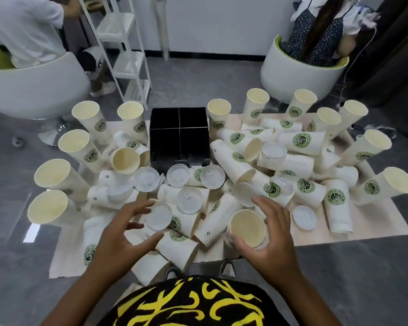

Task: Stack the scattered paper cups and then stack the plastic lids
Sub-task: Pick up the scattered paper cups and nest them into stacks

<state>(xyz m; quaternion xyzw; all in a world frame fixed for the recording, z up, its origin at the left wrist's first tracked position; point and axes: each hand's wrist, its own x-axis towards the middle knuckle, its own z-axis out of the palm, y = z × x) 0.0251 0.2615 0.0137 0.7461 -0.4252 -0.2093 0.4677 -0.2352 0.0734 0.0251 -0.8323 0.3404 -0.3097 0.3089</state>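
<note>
Several white paper cups with green logos (299, 140) lie scattered over a low wooden table (375, 228), and others stand upright along its left and right edges. Several clear plastic lids (190, 199) lie among them. My left hand (125, 228) hovers with spread fingers over a lid (157, 217) and fallen cups at the near middle. My right hand (272, 231) curves loosely around an upright cup (247, 228) with its mouth facing me; thumb and fingers flank the rim, and contact is unclear.
A black four-compartment organizer (179, 135) stands at the table's back centre. Behind are a white shelf unit (125, 55) and two white tub chairs (33, 88) with seated persons. Grey floor surrounds the table.
</note>
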